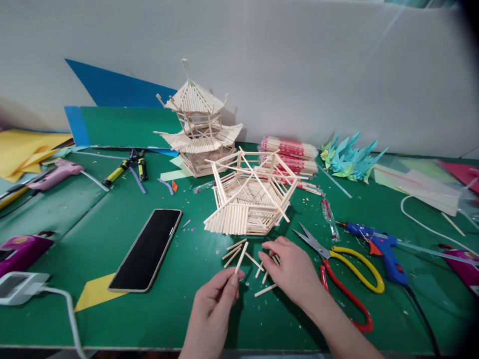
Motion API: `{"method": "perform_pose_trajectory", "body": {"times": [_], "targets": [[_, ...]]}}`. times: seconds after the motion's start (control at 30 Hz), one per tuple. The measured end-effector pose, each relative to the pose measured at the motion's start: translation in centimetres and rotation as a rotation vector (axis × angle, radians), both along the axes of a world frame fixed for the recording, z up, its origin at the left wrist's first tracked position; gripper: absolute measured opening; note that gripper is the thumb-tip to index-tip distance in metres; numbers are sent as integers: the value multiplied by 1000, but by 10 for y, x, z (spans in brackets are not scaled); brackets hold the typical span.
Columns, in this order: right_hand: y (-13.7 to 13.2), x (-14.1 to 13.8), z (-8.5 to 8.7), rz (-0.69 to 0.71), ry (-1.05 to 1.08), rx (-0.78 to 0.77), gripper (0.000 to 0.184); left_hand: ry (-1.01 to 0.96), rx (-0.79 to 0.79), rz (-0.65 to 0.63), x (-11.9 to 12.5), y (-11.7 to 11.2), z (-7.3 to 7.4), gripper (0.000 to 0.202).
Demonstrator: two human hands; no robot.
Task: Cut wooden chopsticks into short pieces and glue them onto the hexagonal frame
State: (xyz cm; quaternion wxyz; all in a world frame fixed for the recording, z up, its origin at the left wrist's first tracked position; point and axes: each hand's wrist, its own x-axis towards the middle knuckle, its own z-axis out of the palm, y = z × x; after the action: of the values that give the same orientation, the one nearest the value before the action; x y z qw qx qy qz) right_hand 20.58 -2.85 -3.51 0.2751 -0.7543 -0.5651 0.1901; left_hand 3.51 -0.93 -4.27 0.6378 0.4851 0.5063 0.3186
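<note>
My left hand [217, 301] pinches a short wooden stick [241, 257] between thumb and fingers, its far end pointing up and away. My right hand [290, 269] rests palm down on the green table [168, 309], its fingertips touching several loose cut sticks [264, 289] scattered in front of me. Just beyond the sticks sits a half-built hexagonal roof of wooden sticks [249, 199]. Behind it stands a finished stick pagoda [196, 129].
Red-and-yellow scissors [344, 271] and a blue glue gun [379, 249] lie right of my hand. A black phone [147, 249] lies to the left, pliers [125, 167] and a pink glue gun [56, 174] further left. Packs of chopsticks [288, 149] and paper cranes [350, 159] lie at the back.
</note>
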Motion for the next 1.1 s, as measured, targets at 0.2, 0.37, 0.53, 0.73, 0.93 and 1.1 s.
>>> {"method": "perform_pose_trajectory", "body": {"times": [0.2, 0.37, 0.53, 0.73, 0.93, 1.1], "targets": [[-64, 67, -5, -267, -155, -13, 23, -17, -41, -16, 10, 0, 10, 25], [-113, 107, -35, -296, -487, -53, 29, -51, -72, -73, 21, -1, 18, 27], [-116, 115, -45, -275, -609, -79, 28, -67, -84, -92, 24, -4, 18, 27], [-114, 119, -41, -242, -619, -91, 23, -55, -137, -52, 24, -6, 21, 29], [-130, 121, -42, -278, -480, -85, 32, -154, -223, -80, 25, -3, 18, 26], [-146, 118, -41, -360, 155, -106, 33, -248, -271, -84, 31, -1, 20, 23]]}}
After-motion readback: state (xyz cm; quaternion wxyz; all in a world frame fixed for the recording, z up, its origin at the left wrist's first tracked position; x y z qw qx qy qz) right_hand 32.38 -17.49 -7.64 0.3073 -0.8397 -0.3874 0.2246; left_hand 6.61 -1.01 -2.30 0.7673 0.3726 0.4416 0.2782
